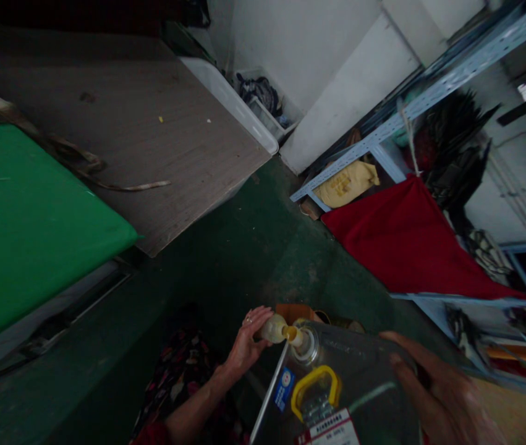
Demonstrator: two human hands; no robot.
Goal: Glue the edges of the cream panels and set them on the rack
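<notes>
Tin [364, 364] is near, right of centre, its spout [296, 337] at the mouth of a bottle [272, 329]. The left hand [246, 339] is wrapped around the bottle; the right hand [443, 392] clasps the tin's right side. Slow tilting should limit spills.

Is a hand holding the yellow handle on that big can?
No, the left hand holds a small bottle and the right hand is at the big can's edge, both clear of the yellow handle.
</notes>
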